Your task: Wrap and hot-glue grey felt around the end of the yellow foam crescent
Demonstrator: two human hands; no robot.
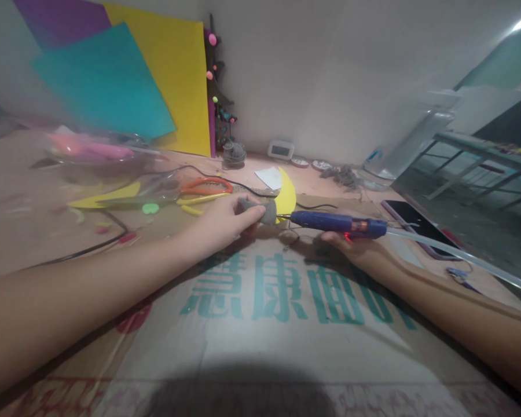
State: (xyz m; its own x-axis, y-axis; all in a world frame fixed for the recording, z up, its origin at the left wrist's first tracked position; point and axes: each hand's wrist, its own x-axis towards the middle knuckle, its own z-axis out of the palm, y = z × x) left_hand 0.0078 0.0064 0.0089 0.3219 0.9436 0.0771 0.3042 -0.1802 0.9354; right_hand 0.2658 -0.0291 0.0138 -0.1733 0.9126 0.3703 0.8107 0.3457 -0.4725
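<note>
Okay, containers first: there's a clear plastic one (pixel 76 169) back left with pink stuff (pixel 108 152) in it, too blurred for me to say if it's a bag or a bowl. A tall clear bag (pixel 417 142) leans at the far right; I can't make out any contents. Front and centre, my left hand (pixel 234 217) has thumb and fingers pinched tight on a grey piece (pixel 269 213), with a yellow crescent (pixel 287 194) right up against it. My right hand (pixel 353 246) is closed around a blue glue gun (pixel 325 221) from below, though the gun hides some fingers, and its tip is at the crescent's lower end. A black cable (pixel 252 188) snakes behind all that, orange scissors (pixel 206 185) sit just past my left hand, and a phone (pixel 419 229) lies off to the right, partly behind the gun's clear stick (pixel 460 253). My left fingers block part of the grey piece.
</note>
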